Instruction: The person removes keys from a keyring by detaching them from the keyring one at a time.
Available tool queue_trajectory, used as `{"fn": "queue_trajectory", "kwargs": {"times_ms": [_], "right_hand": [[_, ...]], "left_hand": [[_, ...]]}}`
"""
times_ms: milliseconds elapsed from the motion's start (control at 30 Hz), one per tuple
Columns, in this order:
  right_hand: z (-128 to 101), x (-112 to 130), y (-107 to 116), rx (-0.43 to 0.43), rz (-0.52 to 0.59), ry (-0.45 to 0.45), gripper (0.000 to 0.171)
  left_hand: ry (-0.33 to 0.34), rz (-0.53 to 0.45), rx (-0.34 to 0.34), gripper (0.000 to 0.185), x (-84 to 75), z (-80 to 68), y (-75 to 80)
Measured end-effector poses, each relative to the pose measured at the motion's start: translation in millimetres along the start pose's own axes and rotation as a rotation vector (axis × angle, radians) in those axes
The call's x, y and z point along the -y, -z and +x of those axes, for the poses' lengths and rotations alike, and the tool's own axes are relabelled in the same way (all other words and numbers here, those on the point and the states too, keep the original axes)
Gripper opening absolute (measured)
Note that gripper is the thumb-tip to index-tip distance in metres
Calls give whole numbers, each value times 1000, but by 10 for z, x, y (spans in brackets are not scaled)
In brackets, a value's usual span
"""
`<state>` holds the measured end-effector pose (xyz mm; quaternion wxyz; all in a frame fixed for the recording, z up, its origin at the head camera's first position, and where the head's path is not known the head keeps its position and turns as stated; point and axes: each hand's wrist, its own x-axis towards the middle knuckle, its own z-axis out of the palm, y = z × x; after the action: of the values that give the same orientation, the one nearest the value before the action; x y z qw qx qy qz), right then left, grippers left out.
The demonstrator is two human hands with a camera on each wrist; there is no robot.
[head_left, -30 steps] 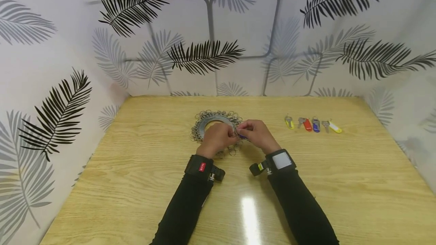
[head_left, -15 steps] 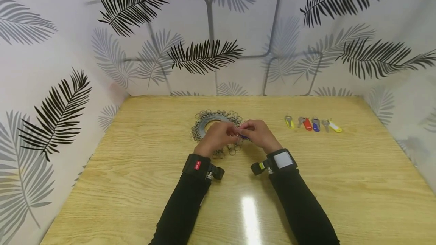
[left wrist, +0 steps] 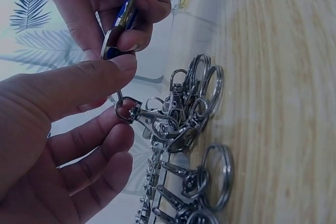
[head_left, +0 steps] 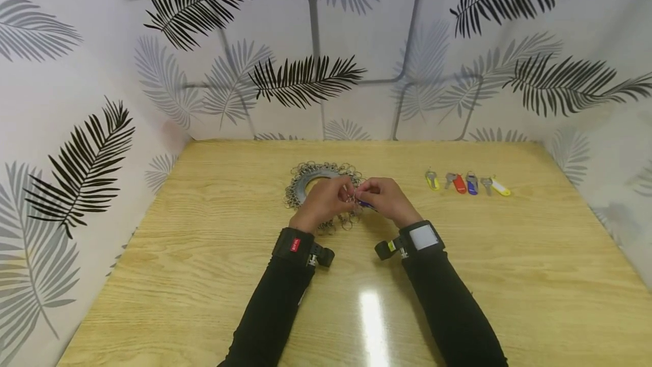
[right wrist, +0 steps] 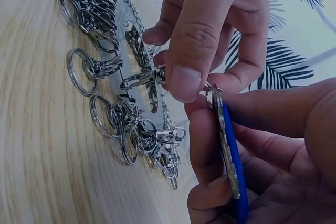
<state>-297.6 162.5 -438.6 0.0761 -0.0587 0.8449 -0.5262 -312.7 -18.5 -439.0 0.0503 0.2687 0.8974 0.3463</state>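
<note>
Near a round metal band hung with swivel snap hooks, both hands work close together. My right hand holds a key lying flat against a blue key tag. My left hand pinches the small split ring at the top of that key, thumb in front and index finger behind. This ring meets the end loop of a snap hook that hangs on the band. Its joint with the loop is partly hidden by the left thumb in the right wrist view.
On the right of the wooden table lie several tagged keys: one with a yellow tag, one red, one blue, one white and yellow. A leaf-patterned wall stands behind.
My left hand and forearm have shifted slightly left, and its fingers have opened out a little. The right hand stays nearly in place with the key and blue tag. The head view has tilted slightly.
</note>
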Motion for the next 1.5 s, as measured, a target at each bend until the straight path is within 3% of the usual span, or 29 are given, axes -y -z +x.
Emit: {"fn": "queue_trajectory", "kwargs": {"times_ms": [567, 833, 967, 1133, 1500], "right_hand": [[16, -4, -61, -42, -15, -7, 17], [34, -3, -66, -103, -82, 50, 12], [13, 8, -45, -84, -90, 96, 10], [-19, 32, -11, -48, -102, 150, 10], [-26, 51, -1, -29, -158, 142, 14]], "left_hand": [[-66, 5, -13, 22, -3, 17, 5], [-29, -70, -23, 27, -5, 16, 13], [13, -91, 19, 28, 3, 8, 12], [59, -55, 61, 16, 7, -17, 33], [17, -20, 50, 15, 5, -14, 46]]}}
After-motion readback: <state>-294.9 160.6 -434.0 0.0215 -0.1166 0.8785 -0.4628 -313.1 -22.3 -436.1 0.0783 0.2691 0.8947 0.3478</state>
